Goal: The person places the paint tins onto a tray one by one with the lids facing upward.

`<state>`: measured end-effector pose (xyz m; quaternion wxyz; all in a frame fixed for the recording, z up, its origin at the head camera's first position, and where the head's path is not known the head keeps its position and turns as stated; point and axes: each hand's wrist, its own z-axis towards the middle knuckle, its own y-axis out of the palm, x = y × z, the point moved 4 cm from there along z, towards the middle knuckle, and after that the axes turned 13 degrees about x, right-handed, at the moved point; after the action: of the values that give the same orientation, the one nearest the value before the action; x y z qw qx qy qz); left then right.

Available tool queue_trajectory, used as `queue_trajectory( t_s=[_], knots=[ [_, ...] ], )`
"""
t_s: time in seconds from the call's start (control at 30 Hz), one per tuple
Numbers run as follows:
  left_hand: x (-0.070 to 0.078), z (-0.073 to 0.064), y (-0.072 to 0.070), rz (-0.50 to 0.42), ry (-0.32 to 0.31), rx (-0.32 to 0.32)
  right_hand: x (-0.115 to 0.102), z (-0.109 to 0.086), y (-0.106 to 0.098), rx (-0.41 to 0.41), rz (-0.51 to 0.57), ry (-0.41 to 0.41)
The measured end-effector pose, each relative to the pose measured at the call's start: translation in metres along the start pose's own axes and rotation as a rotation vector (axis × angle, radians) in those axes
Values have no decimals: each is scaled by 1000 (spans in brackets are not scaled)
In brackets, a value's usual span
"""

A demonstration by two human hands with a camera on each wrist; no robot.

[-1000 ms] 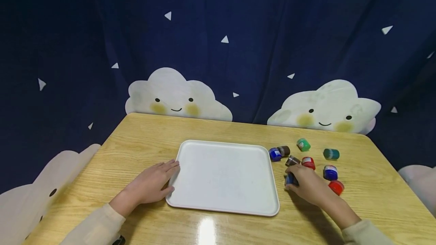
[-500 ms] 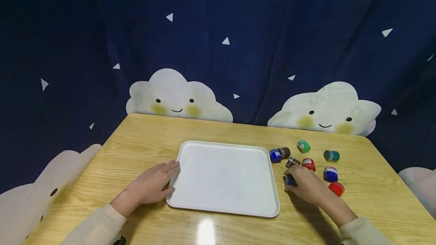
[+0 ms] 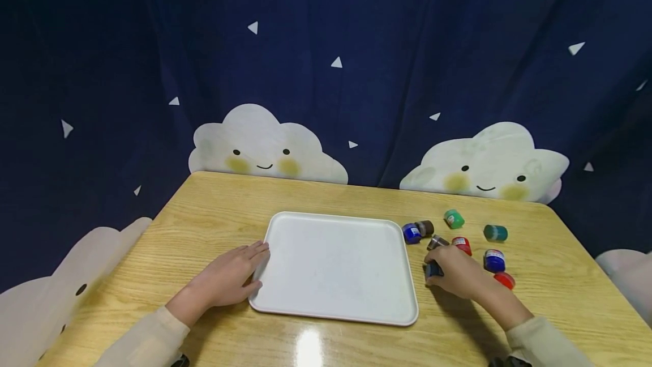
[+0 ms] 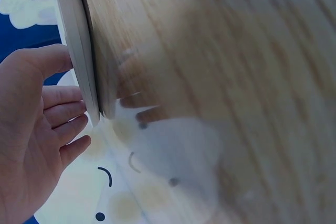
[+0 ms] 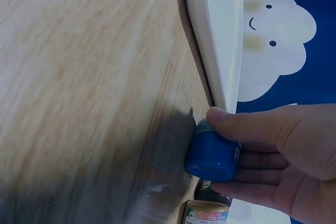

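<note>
My right hand pinches a small blue paint jar between thumb and fingers, just off the right edge of a white tray. In the right wrist view the jar lies on its side close over the table, thumb at one end. My left hand rests at the tray's left rim, its fingertips laid over the edge with the thumb spread lower down. The left wrist view shows those fingers loosely extended against the rim. Right behind the held jar lies a brown paint jar.
Several more paint jars lie right of the tray: a blue jar beside a dark brown jar, a green jar, a teal jar, a red jar, another blue jar and another red jar. A dark curtain hangs behind the table.
</note>
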<state>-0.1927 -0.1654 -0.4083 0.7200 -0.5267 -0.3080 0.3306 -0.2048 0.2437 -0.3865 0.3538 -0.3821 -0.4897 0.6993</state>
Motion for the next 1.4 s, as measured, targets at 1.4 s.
queue_trajectory(
  t_s=[1.4],
  knots=[
    [-2, -2, -1, 5, 23, 9, -17, 32, -28, -33, 86, -177]
  ],
)
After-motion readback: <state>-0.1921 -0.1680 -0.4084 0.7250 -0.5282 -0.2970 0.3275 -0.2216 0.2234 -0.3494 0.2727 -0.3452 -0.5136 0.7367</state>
